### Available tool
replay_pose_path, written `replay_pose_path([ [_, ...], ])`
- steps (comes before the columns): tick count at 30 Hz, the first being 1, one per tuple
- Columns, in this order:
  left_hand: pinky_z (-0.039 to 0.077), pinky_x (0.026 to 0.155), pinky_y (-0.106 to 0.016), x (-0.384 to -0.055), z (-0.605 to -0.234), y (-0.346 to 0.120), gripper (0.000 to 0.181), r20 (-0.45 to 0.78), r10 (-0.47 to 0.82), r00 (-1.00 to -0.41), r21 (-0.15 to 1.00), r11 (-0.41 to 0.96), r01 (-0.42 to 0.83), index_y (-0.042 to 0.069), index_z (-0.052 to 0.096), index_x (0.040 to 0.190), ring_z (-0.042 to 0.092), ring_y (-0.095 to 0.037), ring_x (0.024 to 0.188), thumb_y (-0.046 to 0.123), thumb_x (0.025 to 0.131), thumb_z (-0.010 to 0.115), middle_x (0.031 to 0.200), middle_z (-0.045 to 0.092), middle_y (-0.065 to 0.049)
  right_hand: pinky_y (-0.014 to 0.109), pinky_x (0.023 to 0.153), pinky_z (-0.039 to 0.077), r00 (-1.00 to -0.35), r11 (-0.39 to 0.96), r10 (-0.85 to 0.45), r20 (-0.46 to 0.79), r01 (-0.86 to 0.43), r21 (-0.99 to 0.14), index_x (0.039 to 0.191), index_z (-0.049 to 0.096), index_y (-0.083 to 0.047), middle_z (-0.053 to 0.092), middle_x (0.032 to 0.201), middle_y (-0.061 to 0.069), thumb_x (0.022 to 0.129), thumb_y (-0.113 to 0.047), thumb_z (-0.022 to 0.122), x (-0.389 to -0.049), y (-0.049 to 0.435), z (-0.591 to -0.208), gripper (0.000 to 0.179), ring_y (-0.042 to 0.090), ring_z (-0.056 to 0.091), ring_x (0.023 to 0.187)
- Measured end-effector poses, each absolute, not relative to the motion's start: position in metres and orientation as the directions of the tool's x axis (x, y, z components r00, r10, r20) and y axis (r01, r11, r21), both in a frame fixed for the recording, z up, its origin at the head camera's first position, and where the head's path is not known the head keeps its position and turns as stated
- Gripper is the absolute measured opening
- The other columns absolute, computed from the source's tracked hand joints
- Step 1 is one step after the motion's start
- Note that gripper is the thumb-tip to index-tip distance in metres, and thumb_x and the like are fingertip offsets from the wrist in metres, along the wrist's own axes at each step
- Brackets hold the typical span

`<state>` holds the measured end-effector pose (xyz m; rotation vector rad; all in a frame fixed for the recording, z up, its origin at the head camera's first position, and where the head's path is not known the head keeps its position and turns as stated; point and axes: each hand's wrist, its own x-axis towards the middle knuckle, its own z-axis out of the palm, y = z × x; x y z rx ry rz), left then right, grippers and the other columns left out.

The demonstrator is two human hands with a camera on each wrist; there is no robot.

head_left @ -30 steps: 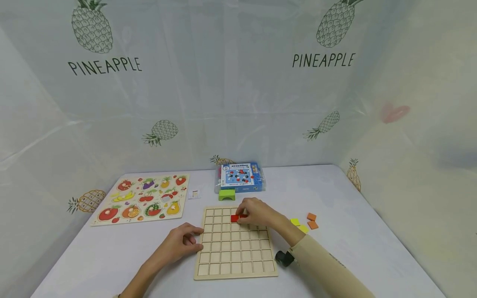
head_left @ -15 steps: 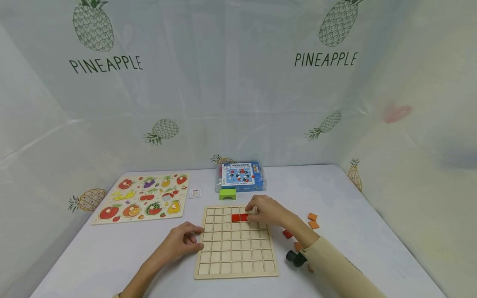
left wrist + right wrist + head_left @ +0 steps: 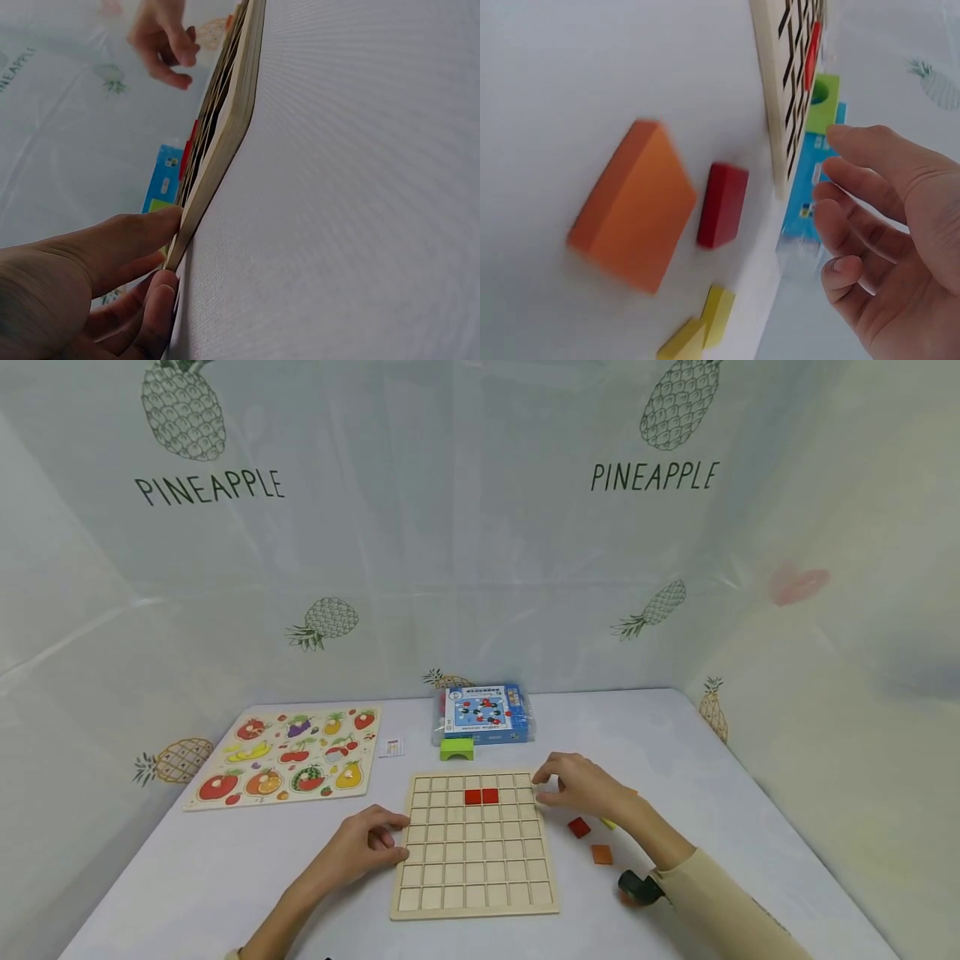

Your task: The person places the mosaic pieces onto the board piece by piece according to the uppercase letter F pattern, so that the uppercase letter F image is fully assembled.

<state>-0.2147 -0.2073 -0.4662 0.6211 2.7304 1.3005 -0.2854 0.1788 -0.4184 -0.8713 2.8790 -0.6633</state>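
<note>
In the pale wooden grid board [image 3: 475, 852], two square red tiles [image 3: 473, 797] are seated side by side, second row from the back. Behind the board, a green arched block [image 3: 457, 749] is placed, backed by a blue rectangular box [image 3: 486, 737]. To the board's rear left, a flat fruit-printed wooden puzzle [image 3: 281, 785] is laid. To the board's right, a loose red square tile [image 3: 578, 827] and an orange square tile [image 3: 602, 854] are scattered.

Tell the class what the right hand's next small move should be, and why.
Probably reach down for the loose red tile: the right hand looks empty and is near it, and two red tiles already sit side by side in the board.
</note>
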Motion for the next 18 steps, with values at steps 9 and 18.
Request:
replay_pose_path([
  [9,0.049,0.063,-0.018,-0.215,-0.466,-0.207,0.042,0.103,0.369,-0.924,0.759,0.571,0.313,0.008,0.070,0.116,0.054,-0.001,0.071,0.023,0.079,0.082,0.098,0.064,-0.004,0.018,0.063,0.046,-0.853,0.762,-0.518,0.064,-0.494,-0.417,0.104,0.075,-0.014,0.068,0.097,-0.003,0.086,-0.025,0.075,-0.275,0.207,-0.420,0.021,0.002,0.051,0.066],
  [18,0.048,0.063,-0.017,-0.215,-0.464,-0.207,0.042,0.100,0.380,-0.920,0.755,0.573,0.319,0.007,0.069,0.116,0.054,-0.001,0.072,0.024,0.079,0.082,0.097,0.063,-0.005,0.018,0.059,0.044,-0.854,0.766,-0.516,0.060,-0.492,-0.414,0.104,0.075,-0.012,0.067,0.094,-0.002,0.084,-0.020,0.077,-0.256,0.229,-0.425,0.021,0.003,0.047,0.065],
])
